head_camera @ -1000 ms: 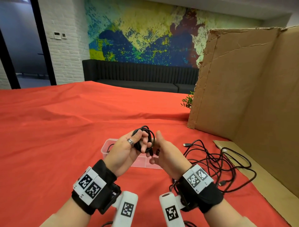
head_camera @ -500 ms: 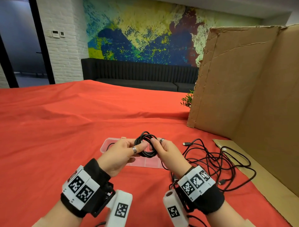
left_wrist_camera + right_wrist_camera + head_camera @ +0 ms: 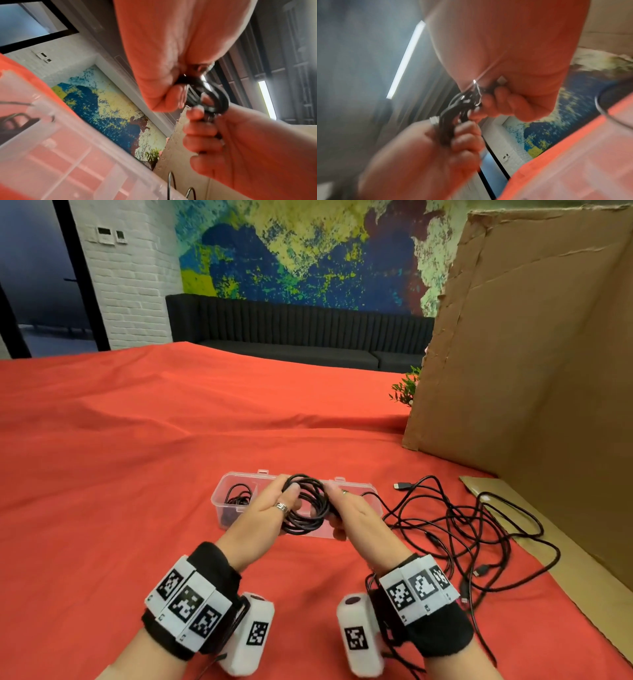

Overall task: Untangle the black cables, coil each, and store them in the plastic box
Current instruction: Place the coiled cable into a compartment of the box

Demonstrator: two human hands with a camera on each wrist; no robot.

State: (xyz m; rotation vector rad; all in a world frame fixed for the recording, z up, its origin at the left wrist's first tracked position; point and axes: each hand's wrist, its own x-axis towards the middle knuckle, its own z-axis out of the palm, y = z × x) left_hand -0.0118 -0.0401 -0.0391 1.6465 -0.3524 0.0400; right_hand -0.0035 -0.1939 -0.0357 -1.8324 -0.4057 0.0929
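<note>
From the head view we see both hands over the clear plastic box (image 3: pixel 359 486), which sits on the red cloth (image 3: pixel 120 474); the left hand (image 3: pixel 265 510) and right hand (image 3: pixel 356 513) hold 1 coiled black cable (image 3: pixel 306 508) between them, above the box's middle. Only this view shows the loose tangle of black cables (image 3: pixel 462 529) on the cloth to the right of the box, beside the cardboard sheet (image 3: pixel 531 354), and 1 other cable already lying in the box's left end (image 3: pixel 238 496). We cannot count the strands in the tangle.

The wrist views show the grips from below, which the head view hides. In the left wrist view the left hand's fingertips (image 3: pixel 171 97) curl round the bundle of loops (image 3: pixel 205 97), with the right hand's fingers (image 3: pixel 199 132) wrapped round it just beneath, and the box's wall (image 3: pixel 77 155) close under them. The right wrist view is blurred, yet we make out both hands closed on the coil (image 3: pixel 453 115), 1 at each side.
</note>
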